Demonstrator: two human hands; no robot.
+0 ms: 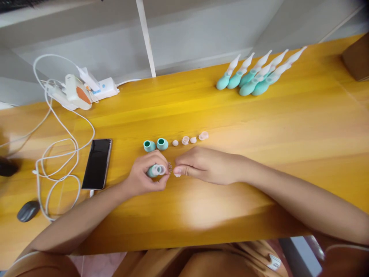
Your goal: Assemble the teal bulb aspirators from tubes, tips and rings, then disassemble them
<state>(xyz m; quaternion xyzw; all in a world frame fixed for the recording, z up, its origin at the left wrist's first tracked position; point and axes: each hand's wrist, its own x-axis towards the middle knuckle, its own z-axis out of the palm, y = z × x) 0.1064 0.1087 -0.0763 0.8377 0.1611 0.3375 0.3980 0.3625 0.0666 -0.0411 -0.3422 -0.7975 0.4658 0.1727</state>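
Observation:
My left hand is wrapped round a teal bulb with a translucent collar at its open top. To its right, my right hand pinches a small whitish piece between thumb and fingers; its shape is mostly hidden. Several tiny clear rings lie between the hands. Beyond my left hand stand two open teal bulbs. In a row to their right are two small pale balls and two translucent collars.
Several teal bulbs with long white tips lie at the back right. On the left are a phone, looped white cables, a power strip and a black mouse. A brown box stands far right.

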